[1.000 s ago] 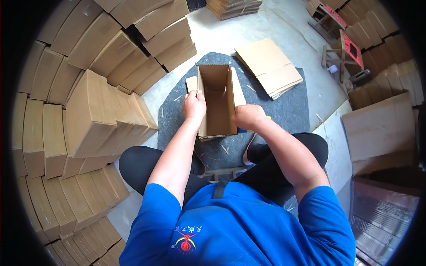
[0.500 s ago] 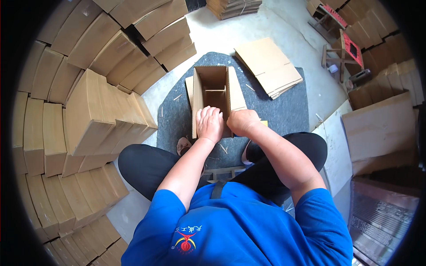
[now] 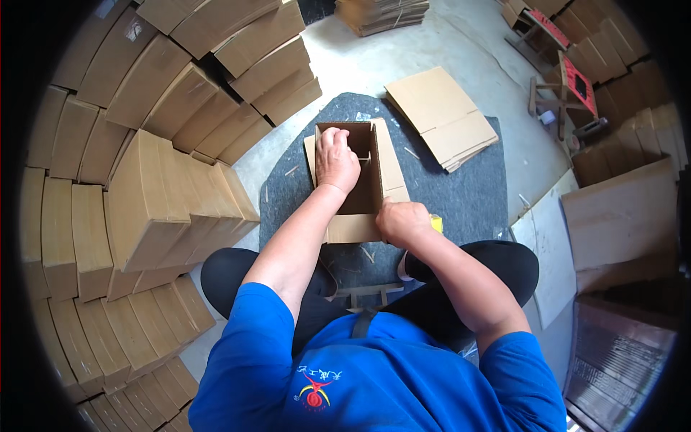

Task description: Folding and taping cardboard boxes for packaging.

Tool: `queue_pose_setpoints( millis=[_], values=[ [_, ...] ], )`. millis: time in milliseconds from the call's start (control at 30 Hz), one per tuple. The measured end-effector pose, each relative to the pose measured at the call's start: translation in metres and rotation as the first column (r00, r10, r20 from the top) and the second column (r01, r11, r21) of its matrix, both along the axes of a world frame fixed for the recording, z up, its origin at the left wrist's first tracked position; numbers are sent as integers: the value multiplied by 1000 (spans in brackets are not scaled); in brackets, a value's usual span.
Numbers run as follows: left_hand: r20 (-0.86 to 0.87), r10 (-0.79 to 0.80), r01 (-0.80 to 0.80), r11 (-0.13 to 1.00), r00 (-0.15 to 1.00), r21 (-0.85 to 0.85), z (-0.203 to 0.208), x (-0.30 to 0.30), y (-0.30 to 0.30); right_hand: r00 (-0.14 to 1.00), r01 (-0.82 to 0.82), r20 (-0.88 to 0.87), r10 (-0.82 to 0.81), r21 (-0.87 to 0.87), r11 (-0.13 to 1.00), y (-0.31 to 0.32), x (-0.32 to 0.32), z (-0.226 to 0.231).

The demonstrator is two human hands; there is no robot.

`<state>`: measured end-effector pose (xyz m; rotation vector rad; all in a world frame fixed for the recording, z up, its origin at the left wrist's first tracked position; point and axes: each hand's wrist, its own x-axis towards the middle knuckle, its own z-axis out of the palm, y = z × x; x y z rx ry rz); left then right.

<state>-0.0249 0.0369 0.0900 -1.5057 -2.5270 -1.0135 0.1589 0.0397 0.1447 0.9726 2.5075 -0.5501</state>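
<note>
A brown cardboard box (image 3: 347, 205) stands open at the top on the dark mat (image 3: 461, 198) between my knees. A cardboard flap (image 3: 353, 230) shows at its near end. My left hand (image 3: 337, 162) reaches over the opening at the far left, its fingers bent against the box, with the fingertips partly hidden. At the near right corner my right hand (image 3: 404, 221) is closed on the cardboard edge. A small yellow object (image 3: 436, 223) shows beside the right hand; whether it is held I cannot tell. Flat cardboard (image 3: 390, 173) lies beside and under the box.
Flattened cartons (image 3: 443, 115) lie stacked at the mat's far right. Piled cartons (image 3: 162, 194) line the left side. A wooden stool (image 3: 572, 90) with a red top stands at the far right, and a large cardboard sheet (image 3: 619, 212) leans below it. More flat cardboard (image 3: 381, 16) lies at the back.
My left hand has moved from the near end of the box to its far left. My right hand has come slightly nearer to me. The near flap now shows.
</note>
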Motion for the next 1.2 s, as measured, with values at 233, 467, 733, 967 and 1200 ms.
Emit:
queue_pose_setpoints(
  millis=[233, 467, 733, 967, 1200],
  values=[
    [20, 36, -40, 969, 999, 243, -3, -22, 9, 1000, -14, 3, 14, 7, 1000, -2, -5, 2],
    [-35, -86, 87, 996, 996, 26, -13, -23, -1, 1000, 10, 5, -10, 7, 1000, 0, -9, 3],
    [-196, -169, 4, 768, 966, -641, -16, -7, -8, 1000, -21, -18, 22, 77, 997, -4, -16, 3],
    [210, -119, 212, 834, 971, -510, 20, -7, -27, 998, -38, 49, 34, 80, 996, -6, -22, 6],
    [192, -371, 415, 743, 908, -526, 72, 77, -152, 989, -150, 31, 148, 128, 980, 6, -14, 0]
  ],
)
